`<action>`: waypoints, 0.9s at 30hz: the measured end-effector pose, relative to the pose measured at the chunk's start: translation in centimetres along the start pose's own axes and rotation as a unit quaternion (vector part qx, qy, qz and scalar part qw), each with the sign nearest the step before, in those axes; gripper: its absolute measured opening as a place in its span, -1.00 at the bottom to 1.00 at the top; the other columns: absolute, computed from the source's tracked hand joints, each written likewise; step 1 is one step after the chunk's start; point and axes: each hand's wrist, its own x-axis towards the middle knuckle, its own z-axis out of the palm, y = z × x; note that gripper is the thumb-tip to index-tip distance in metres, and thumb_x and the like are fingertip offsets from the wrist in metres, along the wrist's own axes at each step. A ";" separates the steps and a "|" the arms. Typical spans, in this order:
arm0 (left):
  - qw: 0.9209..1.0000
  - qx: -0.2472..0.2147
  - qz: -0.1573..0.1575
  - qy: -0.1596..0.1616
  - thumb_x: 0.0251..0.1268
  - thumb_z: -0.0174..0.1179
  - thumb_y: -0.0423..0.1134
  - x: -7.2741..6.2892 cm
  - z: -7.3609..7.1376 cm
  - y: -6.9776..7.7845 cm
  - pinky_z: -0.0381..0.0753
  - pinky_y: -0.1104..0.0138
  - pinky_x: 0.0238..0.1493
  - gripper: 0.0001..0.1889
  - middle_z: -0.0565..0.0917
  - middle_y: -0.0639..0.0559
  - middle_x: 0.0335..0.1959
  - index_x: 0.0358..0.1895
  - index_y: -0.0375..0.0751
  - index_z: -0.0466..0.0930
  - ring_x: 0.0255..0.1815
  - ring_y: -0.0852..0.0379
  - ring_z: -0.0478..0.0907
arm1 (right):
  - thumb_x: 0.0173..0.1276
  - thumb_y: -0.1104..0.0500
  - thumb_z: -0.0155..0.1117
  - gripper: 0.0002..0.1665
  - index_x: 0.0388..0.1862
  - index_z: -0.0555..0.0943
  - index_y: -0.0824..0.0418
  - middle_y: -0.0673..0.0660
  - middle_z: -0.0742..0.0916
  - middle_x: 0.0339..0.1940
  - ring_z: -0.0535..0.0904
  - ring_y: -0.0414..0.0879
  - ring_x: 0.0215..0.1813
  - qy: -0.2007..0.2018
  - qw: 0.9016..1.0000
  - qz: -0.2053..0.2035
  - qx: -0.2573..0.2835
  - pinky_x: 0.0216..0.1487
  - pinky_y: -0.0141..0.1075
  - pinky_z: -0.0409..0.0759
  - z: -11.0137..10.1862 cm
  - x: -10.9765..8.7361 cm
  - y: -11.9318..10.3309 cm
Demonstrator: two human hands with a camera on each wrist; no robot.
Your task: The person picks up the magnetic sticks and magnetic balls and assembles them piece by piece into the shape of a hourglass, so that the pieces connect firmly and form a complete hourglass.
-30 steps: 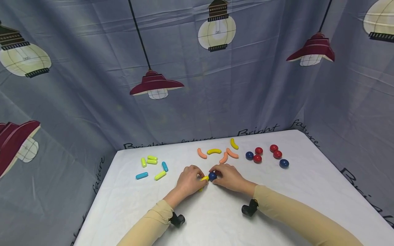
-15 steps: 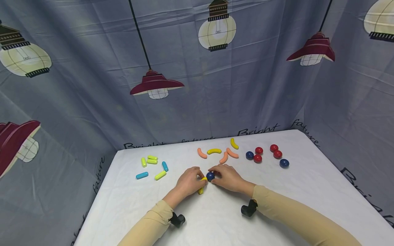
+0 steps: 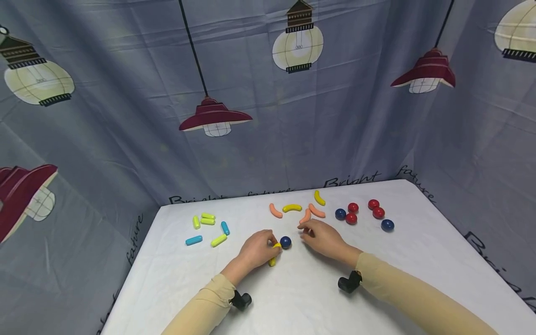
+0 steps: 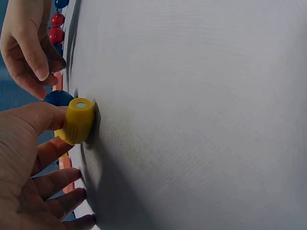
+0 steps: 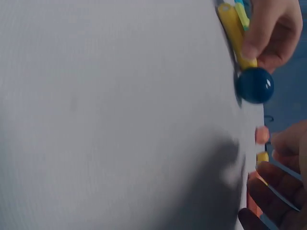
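In the head view my left hand (image 3: 256,248) pinches a curved yellow stick (image 3: 272,261) between thumb and index finger, low over the table. Seen from the left wrist, the stick's near end (image 4: 79,122) is blunt, with a small metallic disc in it. A shiny dark blue ball (image 3: 285,242) sits right at the stick's far end; in the right wrist view the ball (image 5: 255,85) meets that end. My right hand (image 3: 323,238) is apart from the ball, to its right, fingers loosely bent and holding nothing.
Left on the white table (image 3: 167,288) lie several lime sticks (image 3: 218,240) and two light blue sticks (image 3: 194,240). Behind my hands are orange curved sticks (image 3: 275,211) and yellow ones (image 3: 291,207). Red balls (image 3: 378,212) and blue balls (image 3: 387,225) are at right.
My right hand has let go of the blue ball and moved right. The ball shifted slightly left to the yellow stick's end earlier. My left hand keeps its pinch in nearly the same place.
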 end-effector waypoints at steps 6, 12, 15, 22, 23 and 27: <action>1.000 -0.005 -0.007 -0.003 0.28 0.41 -0.04 -0.1 0.1 -0.2 0.56 0.25 -0.21 -0.80 0.65 0.12 -0.27 -0.28 -0.07 0.71 -0.27 0.14 0.54 | 0.37 0.12 0.41 -0.58 0.20 0.66 0.10 0.12 0.66 0.12 0.58 -0.01 0.03 0.043 0.996 -0.005 -0.072 -0.01 -0.02 0.64 -0.8 0.6 1.3; 1.000 -0.021 -0.011 -0.005 0.28 0.42 -0.06 -0.1 0.3 -0.3 0.50 0.02 0.29 -0.81 0.67 -0.09 0.15 -0.24 -0.10 0.74 0.26 -0.09 0.55 | 0.38 0.06 0.42 -0.40 0.37 0.57 0.14 0.21 0.53 0.42 0.47 0.14 0.33 0.030 0.993 -0.018 -0.117 0.23 0.10 0.55 -0.5 1.1 1.8; 0.999 -0.027 -0.016 -0.009 0.29 0.41 -0.06 -0.1 0.4 -0.4 0.44 -0.01 0.34 -0.81 0.62 -0.15 0.25 -0.23 -0.10 0.75 0.35 -0.14 0.49 | 0.38 0.01 0.43 -0.33 0.42 0.54 0.15 0.20 0.49 0.48 0.41 0.17 0.44 0.012 0.991 -0.034 -0.132 0.33 0.17 0.44 -0.2 1.3 1.7; 0.999 -0.032 -0.023 -0.012 0.30 0.39 -0.06 -0.1 0.3 -0.4 0.43 -0.02 0.36 -0.81 0.59 -0.17 0.30 -0.22 -0.10 0.74 0.39 -0.15 0.46 | 0.39 -0.08 0.41 -0.26 0.44 0.50 0.22 0.22 0.47 0.51 0.30 0.18 0.54 -0.027 0.985 -0.055 -0.161 0.43 0.18 0.31 0.2 1.2 1.2; 0.999 -0.031 -0.022 -0.012 0.30 0.39 -0.06 -0.1 0.3 -0.4 0.43 -0.02 0.36 -0.81 0.59 -0.17 0.30 -0.22 -0.09 0.74 0.38 -0.15 0.46 | 0.40 -0.08 0.40 -0.27 0.43 0.51 0.23 0.21 0.48 0.50 0.31 0.17 0.54 -0.030 0.984 -0.060 -0.164 0.44 0.15 0.31 0.2 1.1 1.1; 0.999 -0.025 -0.020 -0.010 0.30 0.40 -0.06 -0.1 0.2 -0.4 0.48 0.00 0.31 -0.81 0.65 -0.11 0.19 -0.23 -0.09 0.73 0.28 -0.10 0.54 | 0.43 -0.04 0.38 -0.38 0.38 0.57 0.19 0.15 0.56 0.43 0.39 0.10 0.50 -0.038 0.984 -0.087 -0.149 0.45 0.07 0.34 -0.1 0.6 1.1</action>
